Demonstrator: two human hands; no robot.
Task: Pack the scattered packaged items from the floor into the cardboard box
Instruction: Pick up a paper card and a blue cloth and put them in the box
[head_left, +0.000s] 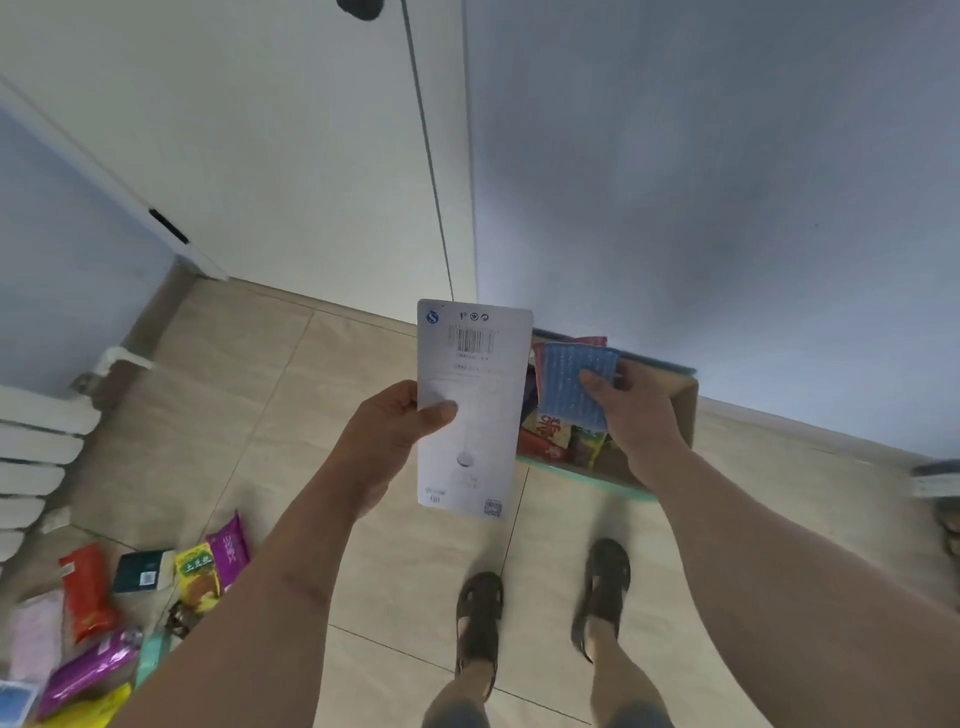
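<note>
Packaged items (98, 618) lie scattered on the beige tiled floor (249, 405) at the person's lower left: an orange pouch, a dark green carton, a yellow-green pouch, purple packs and others. White doors and a pale blue wall rise behind; a white radiator (36, 457) occupies the left edge. The cardboard box (680, 405) sits on the floor against the wall, ahead of the person's sandalled feet, already containing several colourful packs. Both forearms extend forward. The left hand (395, 426) grasps a flat white package (472, 410) (barcode side up), thumb across its face, held upright just left of the box. The right hand (634, 410) pinches a blue ribbed cloth pack (576, 379) directly above the box opening.
</note>
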